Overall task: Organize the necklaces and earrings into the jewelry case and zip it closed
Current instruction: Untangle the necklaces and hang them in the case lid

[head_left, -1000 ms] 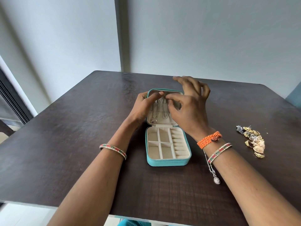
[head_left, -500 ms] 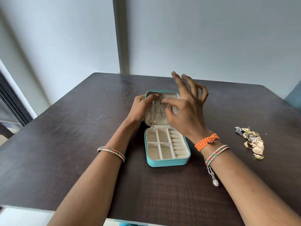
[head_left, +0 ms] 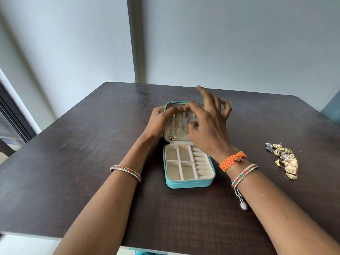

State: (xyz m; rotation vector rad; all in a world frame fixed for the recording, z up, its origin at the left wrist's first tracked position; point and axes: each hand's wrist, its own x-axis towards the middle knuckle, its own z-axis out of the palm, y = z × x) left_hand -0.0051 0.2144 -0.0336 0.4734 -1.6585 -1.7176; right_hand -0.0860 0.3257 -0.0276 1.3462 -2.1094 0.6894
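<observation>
A teal jewelry case [head_left: 187,183] lies open mid-table, its cream compartments bare. Its lid [head_left: 170,104] stands upright. Inside the lid hang two silver necklaces: one on the left [head_left: 173,128] with a pendant at the bottom, one on the right [head_left: 184,126]. My left hand [head_left: 159,121] grips the lid's left edge, thumb across the top of the lining. My right hand [head_left: 208,126] pinches the right necklace, index fingertip at its top and thumb lower down, other fingers raised. A third necklace [head_left: 241,200] with an oval pendant lies under my right wrist. Earrings [head_left: 284,160] are piled at the right.
The dark wooden table [head_left: 82,162] stands against a grey wall. Its near edge runs below my forearms. The right part of the lid lining is hidden behind my right hand.
My right index finger has slid up to the top of the lid, next to my left thumb, and its other fingers have lifted and spread. My left hand stays on the lid.
</observation>
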